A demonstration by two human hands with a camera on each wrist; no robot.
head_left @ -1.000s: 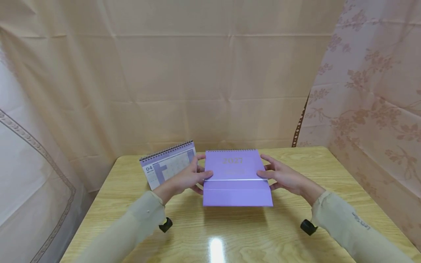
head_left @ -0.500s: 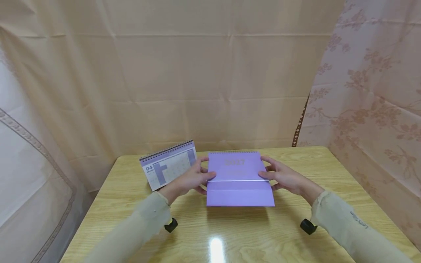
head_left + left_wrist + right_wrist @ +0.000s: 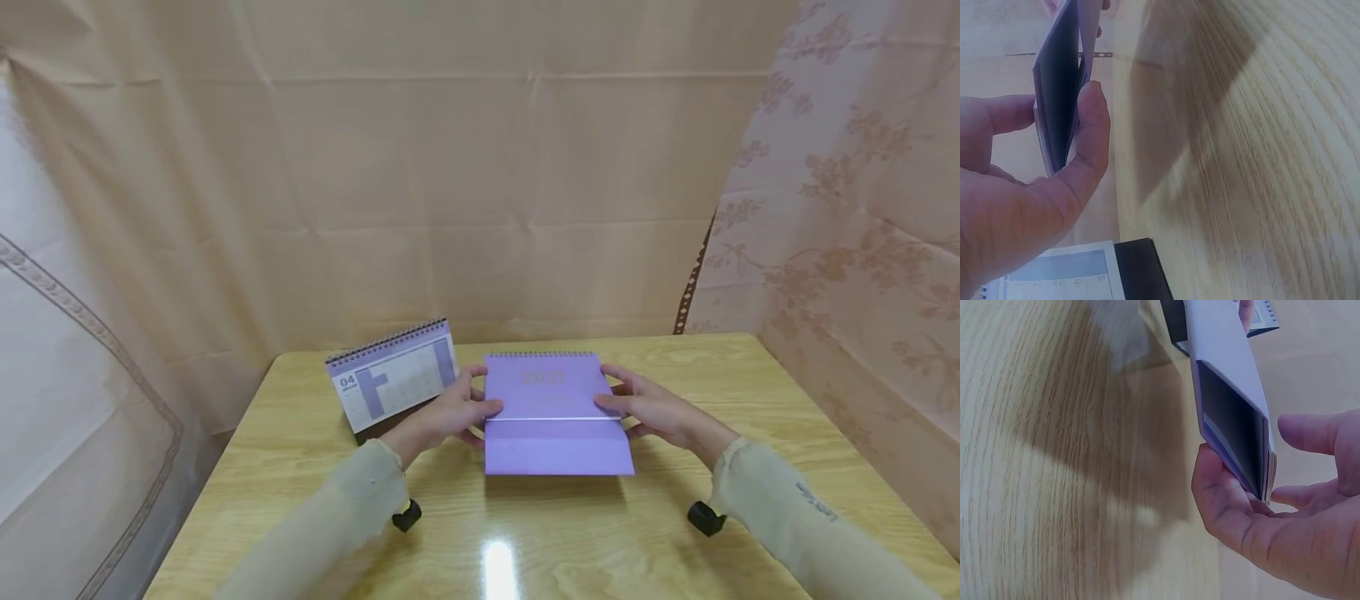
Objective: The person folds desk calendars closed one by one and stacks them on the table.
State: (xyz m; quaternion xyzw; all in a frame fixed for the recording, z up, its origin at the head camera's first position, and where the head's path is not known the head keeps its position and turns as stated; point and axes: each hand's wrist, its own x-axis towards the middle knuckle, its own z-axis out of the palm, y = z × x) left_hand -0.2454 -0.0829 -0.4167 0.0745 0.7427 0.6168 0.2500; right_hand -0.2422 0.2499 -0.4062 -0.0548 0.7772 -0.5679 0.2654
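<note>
A purple spiral-bound desk calendar [image 3: 555, 454] marked with a year in gold print, too blurred to read surely, is held over the table, its cover facing up. Its left edge is pinched by my left hand [image 3: 450, 412], thumb on the cover. On the opposite edge my right hand [image 3: 652, 408] grips it, thumb also on the cover. Seen edge-on in the right wrist view, the calendar [image 3: 1229, 356] has a hollow, folded stand with a dark inside. The left wrist view shows the left thumb and fingers on either side of the calendar [image 3: 1060, 94].
Just left of my left hand, a second desk calendar [image 3: 405, 379] stands propped up, open at a page marked 04. The wooden table [image 3: 300, 475] ends at a beige curtain [image 3: 480, 208] behind. A patterned cloth [image 3: 862, 208] hangs on the right.
Both hands keep their grip while the purple calendar shifts slightly right and nearer to me. The whole head view has also turned a little, so the background sits further right.
</note>
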